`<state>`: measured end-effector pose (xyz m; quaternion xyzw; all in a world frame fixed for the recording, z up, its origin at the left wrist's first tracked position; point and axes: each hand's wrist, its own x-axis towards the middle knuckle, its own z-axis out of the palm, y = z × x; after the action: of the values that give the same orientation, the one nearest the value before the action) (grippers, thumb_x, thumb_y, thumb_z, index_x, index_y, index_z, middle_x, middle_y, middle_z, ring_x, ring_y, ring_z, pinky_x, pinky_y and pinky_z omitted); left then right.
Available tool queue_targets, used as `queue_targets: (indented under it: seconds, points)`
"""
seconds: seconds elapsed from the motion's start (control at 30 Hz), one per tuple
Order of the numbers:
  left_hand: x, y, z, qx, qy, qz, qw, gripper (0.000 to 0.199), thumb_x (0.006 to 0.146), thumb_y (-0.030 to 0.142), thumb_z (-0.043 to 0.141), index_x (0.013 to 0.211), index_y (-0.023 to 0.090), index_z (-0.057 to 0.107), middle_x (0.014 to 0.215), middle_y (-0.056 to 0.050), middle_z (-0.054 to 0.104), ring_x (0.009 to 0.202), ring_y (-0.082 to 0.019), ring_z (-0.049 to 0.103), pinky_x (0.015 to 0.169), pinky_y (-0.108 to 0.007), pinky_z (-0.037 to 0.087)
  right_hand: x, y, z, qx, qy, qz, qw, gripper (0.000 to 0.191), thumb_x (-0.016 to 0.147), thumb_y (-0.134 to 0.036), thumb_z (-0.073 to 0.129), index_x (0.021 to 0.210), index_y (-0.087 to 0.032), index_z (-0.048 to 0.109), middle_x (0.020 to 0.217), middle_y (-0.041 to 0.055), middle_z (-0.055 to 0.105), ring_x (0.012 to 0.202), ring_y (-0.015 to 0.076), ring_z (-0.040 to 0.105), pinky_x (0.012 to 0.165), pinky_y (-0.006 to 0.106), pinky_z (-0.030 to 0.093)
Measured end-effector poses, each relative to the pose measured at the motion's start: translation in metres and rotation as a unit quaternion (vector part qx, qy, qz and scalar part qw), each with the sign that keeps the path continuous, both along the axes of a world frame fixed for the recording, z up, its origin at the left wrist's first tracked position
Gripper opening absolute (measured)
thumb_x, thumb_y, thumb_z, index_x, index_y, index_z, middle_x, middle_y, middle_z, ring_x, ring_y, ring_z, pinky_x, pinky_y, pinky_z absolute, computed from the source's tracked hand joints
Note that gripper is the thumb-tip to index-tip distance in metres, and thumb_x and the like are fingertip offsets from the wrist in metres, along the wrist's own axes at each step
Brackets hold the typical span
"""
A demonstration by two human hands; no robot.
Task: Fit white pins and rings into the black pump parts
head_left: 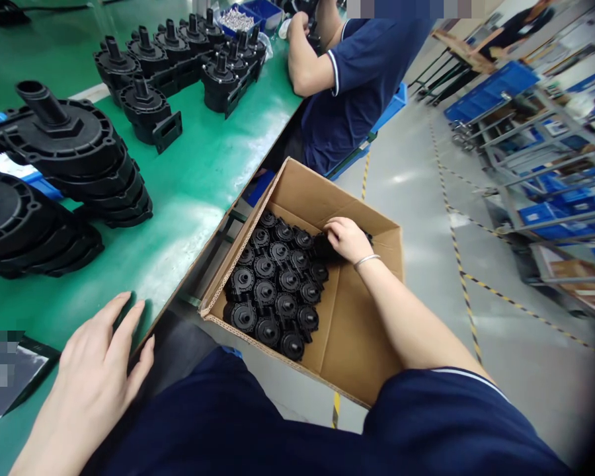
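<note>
My left hand (96,360) lies on the green bench near its front edge, fingers apart and nothing in them. My right hand (348,239) reaches into an open cardboard box (357,330), its fingers curled over a dark black plastic housing (322,247) at the far side; the fingertips are partly hidden. Rows of round black plastic housings (265,291) with centre stubs fill the box's left part. Bare cardboard shows along its right side. On the bench, stacked black housings (74,142) stand beyond my left hand.
More black housings (171,49) stand in rows farther along the green bench (188,172). Blue bins (265,12), one with small metal parts, are at the back. A co-worker in a navy shirt (371,73) sits beyond the box. Shelving with blue crates (560,211) stands right.
</note>
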<state>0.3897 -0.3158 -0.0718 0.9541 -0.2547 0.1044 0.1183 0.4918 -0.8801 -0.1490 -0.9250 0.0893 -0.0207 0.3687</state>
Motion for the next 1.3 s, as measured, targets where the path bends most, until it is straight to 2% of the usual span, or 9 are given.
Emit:
queue_targets:
  seconds: [0.1,0.17,0.23,0.47,0.67,0.77,0.87,1.07,1.3]
  points:
    - [0.001,0.0,-0.001,-0.001,-0.001,-0.001,1.0,0.063,0.088,0.033,0.06,0.145,0.016,0.037,0.14,-0.022,0.049,0.116,-0.039,0.058,0.093,-0.054,0.05,-0.012,-0.009,0.003,-0.163,0.001,-0.011,0.987,0.022,0.083,-0.027,0.063,0.102,-0.018,0.068,0.137,0.014,0.051,0.138,0.0354,0.028,0.117,0.059,0.014]
    - [0.001,0.001,-0.001,0.0,-0.002,-0.005,1.0,0.065,0.088,0.032,0.06,0.146,0.016,0.036,0.14,-0.022,0.049,0.117,-0.039,0.057,0.093,-0.054,0.05,-0.019,-0.017,0.0,-0.303,0.029,-0.052,0.951,0.032,0.087,-0.032,0.058,0.113,-0.016,0.065,0.14,0.0169,0.046,0.135,0.0393,0.029,0.109,0.064,0.025]
    - [0.001,0.001,-0.001,0.001,-0.003,-0.009,1.0,0.066,0.088,0.032,0.06,0.146,0.016,0.035,0.14,-0.022,0.049,0.119,-0.039,0.057,0.093,-0.053,0.05,-0.024,-0.027,-0.003,-0.379,0.061,-0.074,0.92,0.037,0.09,-0.037,0.052,0.117,-0.014,0.064,0.136,0.0184,0.049,0.127,0.0398,0.036,0.1,0.061,0.037]
    - [0.001,0.0,-0.001,0.004,-0.003,-0.011,1.0,0.064,0.089,0.031,0.058,0.146,0.015,0.035,0.14,-0.022,0.05,0.123,-0.039,0.055,0.096,-0.053,0.049,-0.025,-0.048,-0.004,-0.389,0.099,-0.077,0.913,0.045,0.09,-0.041,0.053,0.126,-0.016,0.058,0.134,0.0163,0.049,0.119,0.0371,0.042,0.095,0.054,0.043]
    - [0.002,0.001,-0.002,0.011,-0.006,-0.016,1.0,0.061,0.088,0.032,0.058,0.143,0.014,0.039,0.139,-0.022,0.051,0.124,-0.038,0.054,0.096,-0.052,0.049,-0.011,-0.05,-0.002,-0.391,0.129,-0.099,0.906,0.041,0.087,-0.04,0.061,0.119,-0.014,0.064,0.125,0.0181,0.052,0.118,0.0365,0.045,0.101,0.051,0.039]
    - [0.002,0.002,-0.004,0.015,-0.008,-0.014,1.0,0.059,0.088,0.032,0.058,0.142,0.014,0.04,0.138,-0.021,0.052,0.123,-0.037,0.055,0.096,-0.051,0.049,-0.011,-0.051,0.0,-0.392,0.121,-0.133,0.902,0.047,0.083,-0.043,0.067,0.116,-0.009,0.064,0.121,0.0224,0.05,0.119,0.0392,0.045,0.104,0.052,0.036]
    - [0.002,0.003,-0.005,0.017,-0.011,-0.014,1.0,0.059,0.089,0.032,0.057,0.142,0.014,0.04,0.138,-0.021,0.053,0.123,-0.036,0.056,0.096,-0.05,0.049,-0.018,-0.053,0.002,-0.373,0.106,-0.169,0.906,0.053,0.084,-0.048,0.067,0.117,-0.007,0.063,0.117,0.024,0.05,0.107,0.0368,0.053,0.098,0.05,0.042]
    - [0.001,0.001,-0.003,0.014,-0.002,-0.01,1.0,0.058,0.089,0.031,0.057,0.142,0.015,0.039,0.14,-0.021,0.051,0.126,-0.037,0.053,0.098,-0.051,0.048,-0.024,-0.059,0.007,-0.306,0.043,-0.171,0.936,0.018,0.084,-0.031,0.062,0.086,-0.015,0.07,0.091,0.0147,0.062,0.092,0.0284,0.06,0.092,0.04,0.047]
    - [0.0,0.0,-0.002,0.015,-0.007,-0.012,1.0,0.056,0.089,0.029,0.057,0.141,0.014,0.04,0.141,-0.021,0.05,0.127,-0.035,0.052,0.1,-0.05,0.046,-0.022,-0.07,0.026,-0.217,-0.07,-0.161,0.96,0.027,0.089,-0.037,0.057,0.069,-0.019,0.059,0.052,0.0015,0.054,0.047,0.0167,0.05,0.056,0.031,0.044]
